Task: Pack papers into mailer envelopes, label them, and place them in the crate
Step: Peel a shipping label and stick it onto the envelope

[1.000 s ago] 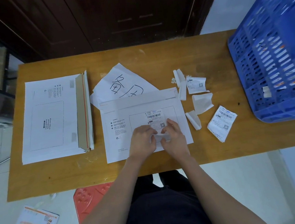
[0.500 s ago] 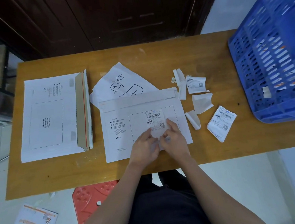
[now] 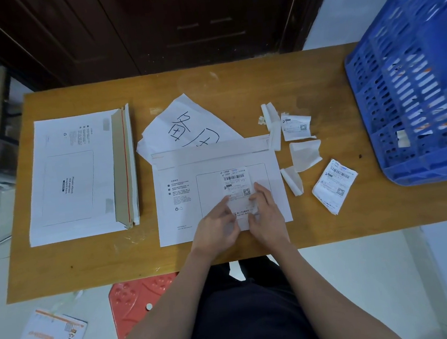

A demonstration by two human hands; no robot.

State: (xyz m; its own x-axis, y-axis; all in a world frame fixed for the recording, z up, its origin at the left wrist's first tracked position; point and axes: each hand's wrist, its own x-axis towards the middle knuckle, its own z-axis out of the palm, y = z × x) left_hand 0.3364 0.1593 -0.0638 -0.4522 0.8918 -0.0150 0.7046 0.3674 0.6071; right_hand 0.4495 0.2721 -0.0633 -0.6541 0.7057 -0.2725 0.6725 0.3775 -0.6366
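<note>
Well, the wooden worktop [image 3: 90, 262] carries everything, with the blue crate [image 3: 410, 99] standing at its right end, envelopes showing through the slots. A stack of mailer envelopes [image 3: 77, 176] lies at the left, flaps open along its right edge. In the middle lies one mailer envelope [image 3: 183, 216], flap folded open at the top, over loose papers [image 3: 185, 121] with large handwriting. A shipping label [image 3: 235, 181] lies in its printed address box; the left hand [image 3: 216, 229] and right hand [image 3: 267, 217] both pinch the label's lower end, close together, fingers curled on it. Right of the envelope lie scraps of backing paper [image 3: 304, 154] and a spare label [image 3: 334, 184].
</note>
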